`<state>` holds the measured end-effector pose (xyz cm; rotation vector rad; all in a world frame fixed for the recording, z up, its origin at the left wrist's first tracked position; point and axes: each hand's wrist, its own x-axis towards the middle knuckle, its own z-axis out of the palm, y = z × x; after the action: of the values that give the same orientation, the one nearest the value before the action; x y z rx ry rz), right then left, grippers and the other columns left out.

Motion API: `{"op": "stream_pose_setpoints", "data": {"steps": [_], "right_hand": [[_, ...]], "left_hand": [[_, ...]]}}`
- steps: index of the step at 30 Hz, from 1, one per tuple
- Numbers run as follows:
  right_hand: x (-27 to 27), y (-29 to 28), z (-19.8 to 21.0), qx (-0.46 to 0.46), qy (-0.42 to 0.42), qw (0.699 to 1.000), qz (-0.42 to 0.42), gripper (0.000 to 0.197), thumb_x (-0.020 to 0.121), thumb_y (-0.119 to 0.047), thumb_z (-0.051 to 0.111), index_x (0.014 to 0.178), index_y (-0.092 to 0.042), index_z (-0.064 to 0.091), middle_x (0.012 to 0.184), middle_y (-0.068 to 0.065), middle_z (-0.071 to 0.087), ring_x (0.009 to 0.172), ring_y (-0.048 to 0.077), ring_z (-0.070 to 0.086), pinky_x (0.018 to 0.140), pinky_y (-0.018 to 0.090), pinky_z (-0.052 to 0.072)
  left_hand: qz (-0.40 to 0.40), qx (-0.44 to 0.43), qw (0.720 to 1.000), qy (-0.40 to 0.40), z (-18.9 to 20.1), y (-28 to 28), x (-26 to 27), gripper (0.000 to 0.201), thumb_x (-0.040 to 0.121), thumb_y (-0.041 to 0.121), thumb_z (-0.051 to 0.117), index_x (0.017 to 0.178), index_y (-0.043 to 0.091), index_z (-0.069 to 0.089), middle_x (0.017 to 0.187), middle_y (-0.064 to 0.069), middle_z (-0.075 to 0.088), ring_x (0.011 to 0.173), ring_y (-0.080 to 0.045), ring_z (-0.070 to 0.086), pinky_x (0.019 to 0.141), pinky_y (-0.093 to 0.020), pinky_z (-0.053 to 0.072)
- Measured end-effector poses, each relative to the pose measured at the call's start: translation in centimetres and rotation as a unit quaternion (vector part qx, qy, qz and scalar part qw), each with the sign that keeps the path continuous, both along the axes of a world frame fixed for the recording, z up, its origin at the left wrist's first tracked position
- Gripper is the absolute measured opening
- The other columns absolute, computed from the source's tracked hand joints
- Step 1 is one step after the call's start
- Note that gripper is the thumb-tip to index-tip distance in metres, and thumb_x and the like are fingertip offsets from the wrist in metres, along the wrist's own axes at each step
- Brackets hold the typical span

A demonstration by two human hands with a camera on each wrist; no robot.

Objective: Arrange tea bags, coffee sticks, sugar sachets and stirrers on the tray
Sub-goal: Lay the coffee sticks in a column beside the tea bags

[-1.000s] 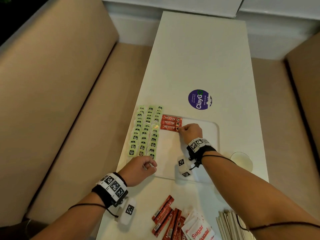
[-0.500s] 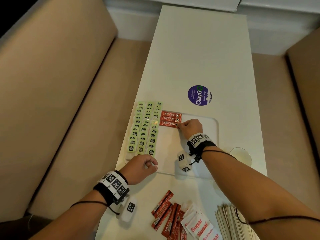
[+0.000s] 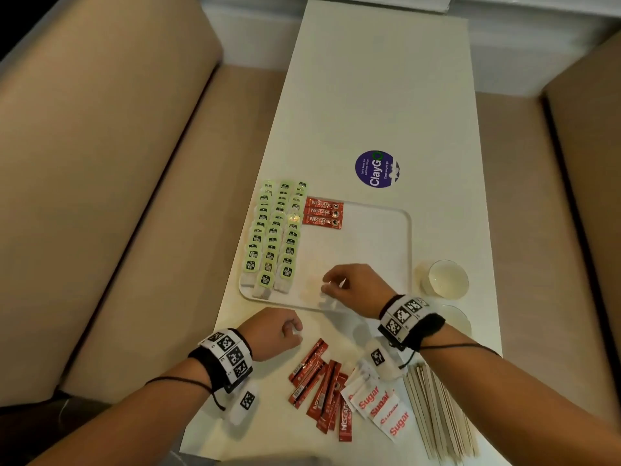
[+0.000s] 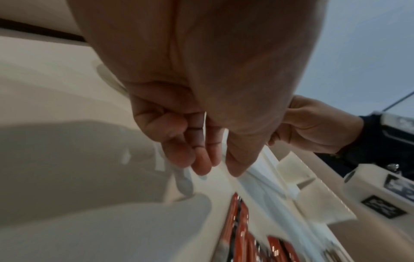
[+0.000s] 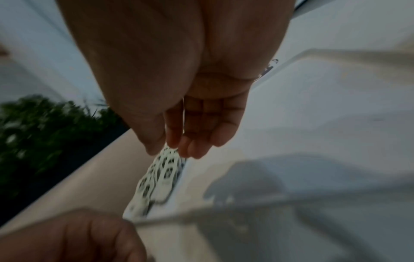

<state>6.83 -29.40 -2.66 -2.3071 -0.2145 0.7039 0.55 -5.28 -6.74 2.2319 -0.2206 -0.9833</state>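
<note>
The white tray (image 3: pixel 400 230) holds three columns of green tea bags (image 3: pixel 275 237) along its left side. Three red coffee sticks (image 3: pixel 323 214) lie side by side at its far end. My right hand (image 3: pixel 327 285) hovers over the tray's near part with loosely bent fingers and holds nothing. My left hand (image 3: pixel 292 331) rests on the table just in front of the tray, loosely curled and empty. In the left wrist view its fingers (image 4: pixel 201 164) hang above the table. The right wrist view shows my right hand (image 5: pixel 170 150) above the tea bags (image 5: pixel 161 175).
Loose coffee sticks (image 3: pixel 319 381), sugar sachets (image 3: pixel 379 405) and a bundle of wooden stirrers (image 3: pixel 437 415) lie on the white table near me. A small glass cup (image 3: pixel 443 279) stands right of the tray. A purple sticker (image 3: pixel 376 168) lies beyond it. Beige benches flank the table.
My right hand has left the three coffee sticks and drawn back toward me to the tray's near part. The left hand has stayed by the tray's near edge.
</note>
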Motion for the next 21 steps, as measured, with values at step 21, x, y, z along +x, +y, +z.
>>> {"op": "stream_pose_setpoints", "data": {"steps": [21], "right_hand": [[-10.2, -0.6, -1.4, -0.140, 0.019, 0.945, 0.295, 0.028, 0.093, -0.032, 0.065, 0.120, -0.033, 0.071, 0.103, -0.005, 0.054, 0.089, 0.017, 0.059, 0.075, 0.030, 0.047]], "left_hand": [[-0.112, 0.176, 0.971, -0.120, 0.3, -4.2, -5.2, 0.054, 0.079, 0.043, 0.079, 0.119, 0.021, 0.049, 0.111, -0.001, 0.057, 0.094, -0.022, 0.059, 0.083, -0.036, 0.051]]}}
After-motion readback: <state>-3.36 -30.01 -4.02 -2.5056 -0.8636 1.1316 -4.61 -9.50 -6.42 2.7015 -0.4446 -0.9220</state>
